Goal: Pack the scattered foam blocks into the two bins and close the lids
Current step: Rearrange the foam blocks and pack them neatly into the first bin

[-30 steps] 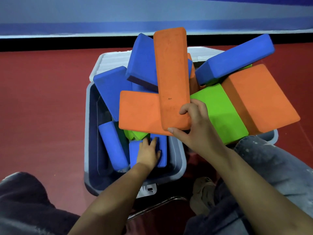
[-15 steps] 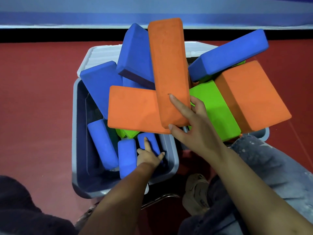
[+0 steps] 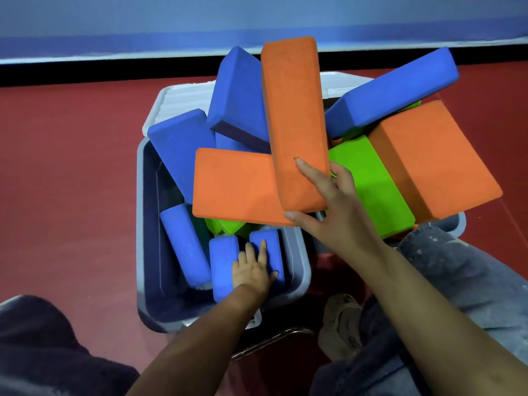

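Our left bin [image 3: 148, 224] holds blue blocks on end, green ones underneath; our left hand [image 3: 253, 271] lies inside it, fingers straight and flat on two small blue blocks [image 3: 224, 261]. Orange, blue and green blocks pile above both bins. Our right hand [image 3: 333, 212], fingers spread wide, presses the long orange block [image 3: 294, 118] beside the right bin [image 3: 454, 224]

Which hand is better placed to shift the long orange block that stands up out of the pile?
Right. The right hand already lies against the long orange block, fingers straight on its face. The left hand is low in the grey bin, on small blue blocks.
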`<state>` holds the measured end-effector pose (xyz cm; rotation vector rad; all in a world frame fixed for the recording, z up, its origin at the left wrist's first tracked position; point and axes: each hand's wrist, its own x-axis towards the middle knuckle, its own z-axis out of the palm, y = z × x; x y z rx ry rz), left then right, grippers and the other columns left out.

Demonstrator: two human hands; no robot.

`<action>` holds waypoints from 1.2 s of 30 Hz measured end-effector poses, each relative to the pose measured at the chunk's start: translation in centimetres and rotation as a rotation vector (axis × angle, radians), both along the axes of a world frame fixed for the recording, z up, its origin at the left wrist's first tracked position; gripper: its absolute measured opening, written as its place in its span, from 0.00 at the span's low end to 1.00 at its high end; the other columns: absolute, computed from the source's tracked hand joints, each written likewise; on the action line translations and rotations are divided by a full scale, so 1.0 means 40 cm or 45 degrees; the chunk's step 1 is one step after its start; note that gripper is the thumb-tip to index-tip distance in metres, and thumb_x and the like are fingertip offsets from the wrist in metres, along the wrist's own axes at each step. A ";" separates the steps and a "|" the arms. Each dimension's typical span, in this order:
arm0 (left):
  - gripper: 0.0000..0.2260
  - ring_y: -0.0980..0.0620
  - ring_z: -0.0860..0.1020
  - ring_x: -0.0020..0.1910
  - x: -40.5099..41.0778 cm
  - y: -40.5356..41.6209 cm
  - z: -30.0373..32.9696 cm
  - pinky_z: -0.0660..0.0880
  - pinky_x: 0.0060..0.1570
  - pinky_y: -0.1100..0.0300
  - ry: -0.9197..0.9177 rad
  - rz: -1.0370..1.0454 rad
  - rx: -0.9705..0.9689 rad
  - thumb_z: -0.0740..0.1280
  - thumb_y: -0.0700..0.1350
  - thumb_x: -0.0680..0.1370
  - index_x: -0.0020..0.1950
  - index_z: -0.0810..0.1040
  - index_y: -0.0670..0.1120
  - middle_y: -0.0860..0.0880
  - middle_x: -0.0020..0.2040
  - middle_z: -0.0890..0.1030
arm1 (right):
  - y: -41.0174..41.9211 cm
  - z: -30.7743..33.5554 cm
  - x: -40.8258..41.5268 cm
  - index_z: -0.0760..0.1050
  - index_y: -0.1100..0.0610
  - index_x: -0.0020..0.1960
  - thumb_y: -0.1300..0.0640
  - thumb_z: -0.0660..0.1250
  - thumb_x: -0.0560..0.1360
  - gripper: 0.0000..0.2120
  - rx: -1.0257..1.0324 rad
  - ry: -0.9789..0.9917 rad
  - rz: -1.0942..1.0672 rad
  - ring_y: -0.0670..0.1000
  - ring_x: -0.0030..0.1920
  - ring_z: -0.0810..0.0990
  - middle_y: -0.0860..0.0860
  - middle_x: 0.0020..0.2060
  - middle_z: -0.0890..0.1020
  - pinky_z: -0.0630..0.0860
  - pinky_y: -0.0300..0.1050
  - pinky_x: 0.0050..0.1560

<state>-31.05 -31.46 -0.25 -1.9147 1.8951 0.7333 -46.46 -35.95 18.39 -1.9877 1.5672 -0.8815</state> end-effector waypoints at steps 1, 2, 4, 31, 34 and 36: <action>0.35 0.42 0.52 0.75 0.006 -0.002 -0.003 0.57 0.70 0.47 -0.014 -0.030 -0.009 0.57 0.60 0.79 0.79 0.41 0.53 0.44 0.79 0.44 | 0.000 -0.001 0.000 0.63 0.42 0.72 0.51 0.77 0.66 0.38 0.002 0.006 -0.005 0.49 0.64 0.68 0.47 0.64 0.60 0.65 0.34 0.65; 0.33 0.43 0.46 0.77 0.014 -0.008 0.001 0.53 0.72 0.44 0.003 -0.029 0.018 0.56 0.59 0.80 0.79 0.42 0.54 0.47 0.79 0.40 | 0.000 -0.002 0.000 0.63 0.42 0.72 0.51 0.77 0.66 0.38 0.004 0.012 -0.008 0.49 0.64 0.68 0.47 0.64 0.60 0.65 0.34 0.65; 0.30 0.45 0.40 0.78 0.039 -0.028 0.026 0.48 0.73 0.41 0.066 -0.009 0.144 0.54 0.58 0.81 0.79 0.44 0.55 0.51 0.79 0.37 | 0.000 -0.006 -0.002 0.63 0.43 0.72 0.52 0.77 0.67 0.38 -0.014 0.020 -0.007 0.48 0.64 0.68 0.47 0.64 0.60 0.64 0.32 0.64; 0.46 0.45 0.77 0.57 0.156 -0.541 0.514 0.78 0.51 0.50 1.214 0.976 -0.245 0.75 0.51 0.71 0.78 0.47 0.53 0.47 0.63 0.70 | -0.015 -0.024 -0.003 0.64 0.37 0.64 0.49 0.81 0.57 0.41 -0.003 -0.143 -0.168 0.48 0.63 0.69 0.52 0.66 0.63 0.67 0.38 0.62; 0.46 0.45 0.79 0.53 0.163 -0.513 0.538 0.81 0.49 0.49 1.240 1.003 -0.327 0.76 0.48 0.70 0.78 0.48 0.54 0.46 0.62 0.71 | -0.018 -0.016 -0.001 0.65 0.43 0.64 0.49 0.77 0.60 0.36 -0.122 -0.179 -0.286 0.49 0.60 0.73 0.54 0.61 0.70 0.69 0.37 0.61; 0.43 0.47 0.79 0.50 0.183 -0.491 0.563 0.81 0.49 0.49 1.236 1.031 -0.446 0.75 0.47 0.71 0.78 0.51 0.52 0.49 0.61 0.69 | -0.014 0.001 -0.003 0.65 0.44 0.64 0.49 0.74 0.61 0.34 -0.179 -0.219 -0.291 0.45 0.58 0.72 0.54 0.60 0.71 0.64 0.29 0.61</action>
